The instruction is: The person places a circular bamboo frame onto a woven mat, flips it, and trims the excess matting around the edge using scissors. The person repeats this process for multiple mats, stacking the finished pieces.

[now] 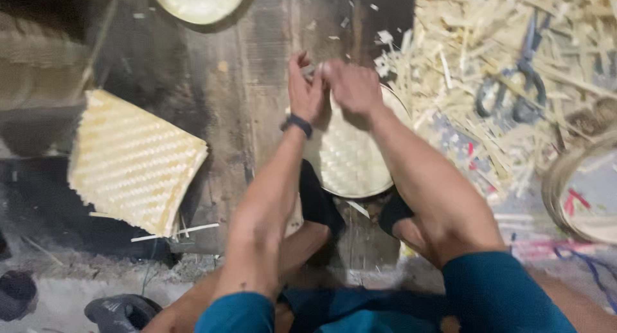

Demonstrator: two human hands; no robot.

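Note:
A round woven bamboo basket (pixel 350 163) lies on the dark wooden floor in front of me, held between my feet in dark socks. Both hands meet at its far rim. My left hand (pixel 304 89), with a dark band on the wrist, pinches the rim with fingers closed. My right hand (pixel 352 86) presses on the same spot beside it, fingers curled over the rim. What sits between the fingertips is blurred.
A square woven bamboo mat (pixel 132 163) lies to the left. Bamboo strips and scraps (pixel 463 57) cover the floor at the right, with scissors (pixel 514 82) on them. A coiled hoop (pixel 578 192) sits at the right edge, another round basket (pixel 196 2) at the top.

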